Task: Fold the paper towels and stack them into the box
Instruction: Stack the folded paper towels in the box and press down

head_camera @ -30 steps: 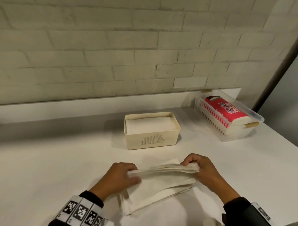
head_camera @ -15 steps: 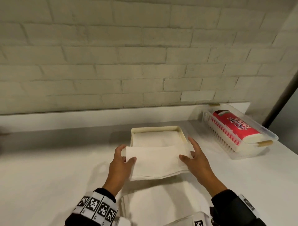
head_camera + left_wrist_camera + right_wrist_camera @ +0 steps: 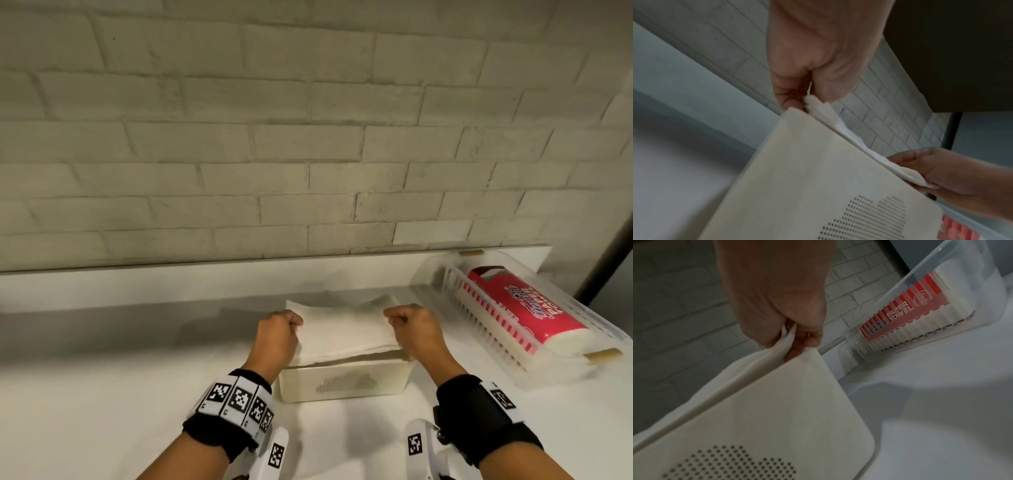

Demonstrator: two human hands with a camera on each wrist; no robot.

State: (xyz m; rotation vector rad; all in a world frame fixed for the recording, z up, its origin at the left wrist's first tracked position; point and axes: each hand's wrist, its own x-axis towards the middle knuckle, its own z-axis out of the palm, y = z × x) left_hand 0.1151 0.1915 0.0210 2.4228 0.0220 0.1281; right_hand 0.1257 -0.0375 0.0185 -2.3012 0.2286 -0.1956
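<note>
A cream box with a dotted cloud pattern on its front stands on the white counter. A folded white paper towel lies over the top of the box. My left hand pinches the towel's left edge just above the box's left corner. My right hand pinches the towel's right edge above the box's right corner. Whatever lies inside the box is hidden under the towel.
A clear plastic bin holding a red paper towel pack stands to the right of the box; it also shows in the right wrist view. A brick wall rises right behind the counter.
Both hands carried the folded towel from the near counter forward to the box and lowered it onto the top. The fingers went from flat under the towel to pinching its side edges.
</note>
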